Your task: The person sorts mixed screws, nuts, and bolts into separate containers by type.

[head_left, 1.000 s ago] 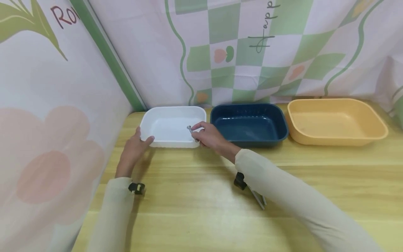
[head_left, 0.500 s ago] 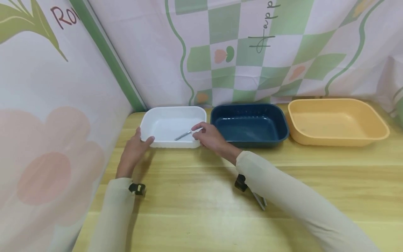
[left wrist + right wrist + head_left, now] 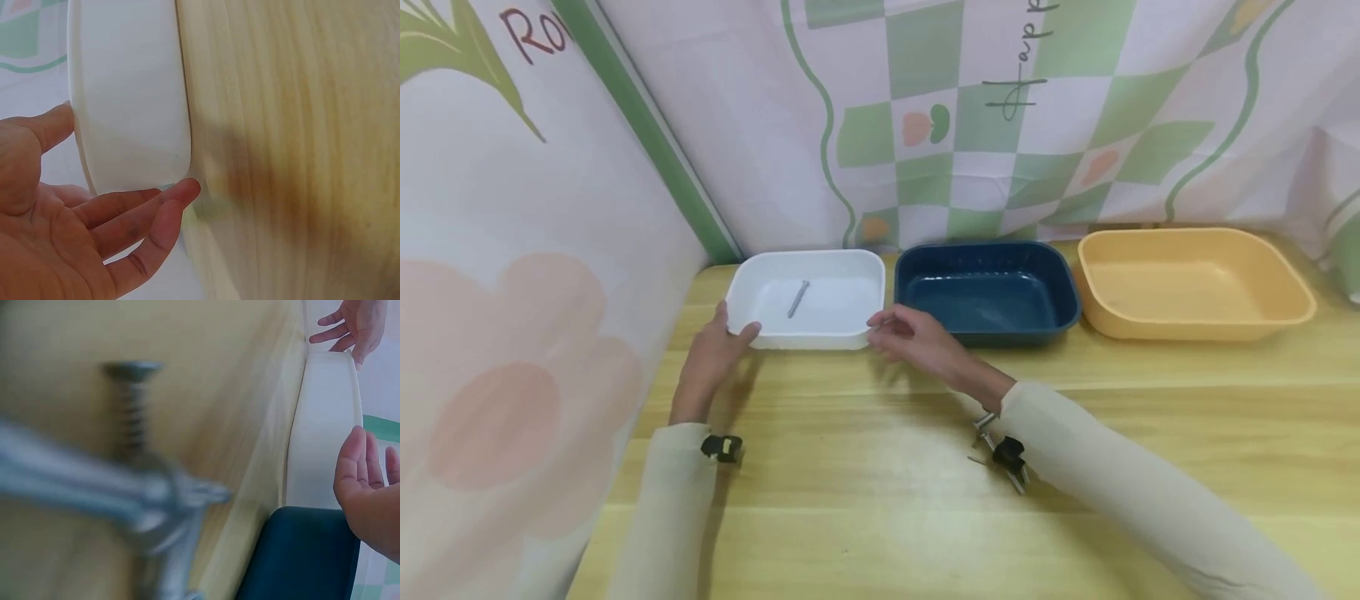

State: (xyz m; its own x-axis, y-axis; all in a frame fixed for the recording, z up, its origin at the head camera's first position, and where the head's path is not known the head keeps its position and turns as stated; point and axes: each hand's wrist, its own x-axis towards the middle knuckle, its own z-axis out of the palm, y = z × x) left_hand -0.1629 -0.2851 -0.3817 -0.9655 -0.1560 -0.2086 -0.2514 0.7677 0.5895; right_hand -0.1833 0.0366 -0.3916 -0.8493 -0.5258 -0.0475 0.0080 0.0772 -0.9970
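Note:
A grey metal bolt lies on the floor of the white tray, slanting. At the tray's near-left corner is my left hand; in the left wrist view its thumb rests on the rim while the fingers lie along the end wall. My right hand hovers at the near-right corner, fingertips right at the rim, fingers loosely bent. Nothing shows between them. Under the right wrist, several metal bolts lie on the table, and a threaded screw stands out blurred among them in the right wrist view.
A dark blue tray stands right of the white one, and a yellow tray beyond it. All three line the back of the wooden table. Behind rises a checked cloth; another printed cloth hangs at the left.
My right hand has let go of the bolt, which now lies in the white tray, and has drawn back to the right. The left hand keeps its place at the corner.

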